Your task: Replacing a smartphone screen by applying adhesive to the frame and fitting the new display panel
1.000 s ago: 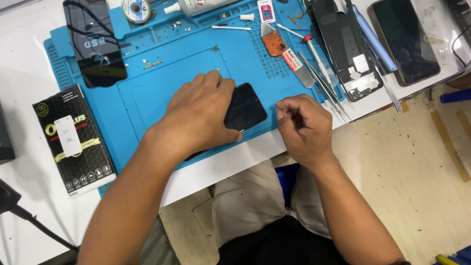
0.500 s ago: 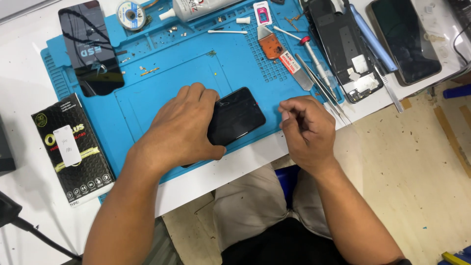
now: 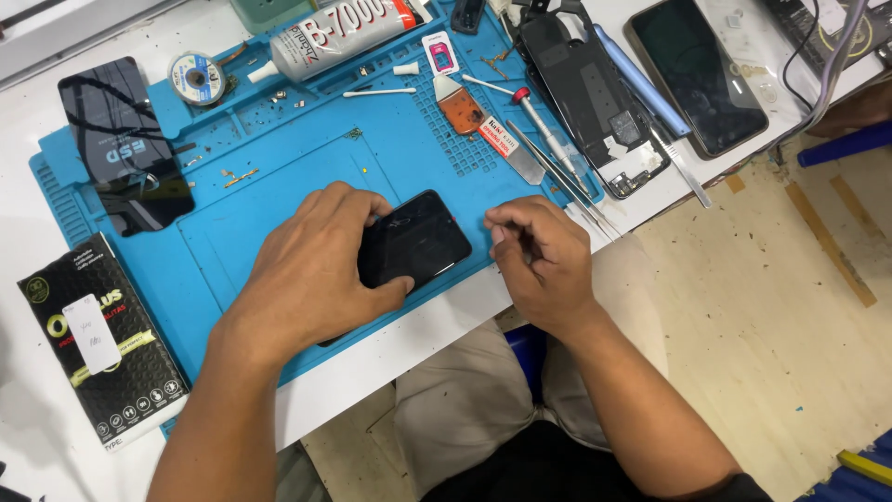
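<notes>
Black phone [image 3: 414, 240] is lain flat on the blue mat [image 3: 279, 177], near the mat's front edge. It is covered and pinned by the left hand [image 3: 311, 270], grip closed around its left end. The right hand [image 3: 539, 256] is kept just right of the phone, fingers pinched shut on a thin tool, barely seen. A glue tube [image 3: 334, 33] is laid at the mat's far edge; a black box [image 3: 98, 349] is set on the counter [image 3: 28, 186] left of the mat.
</notes>
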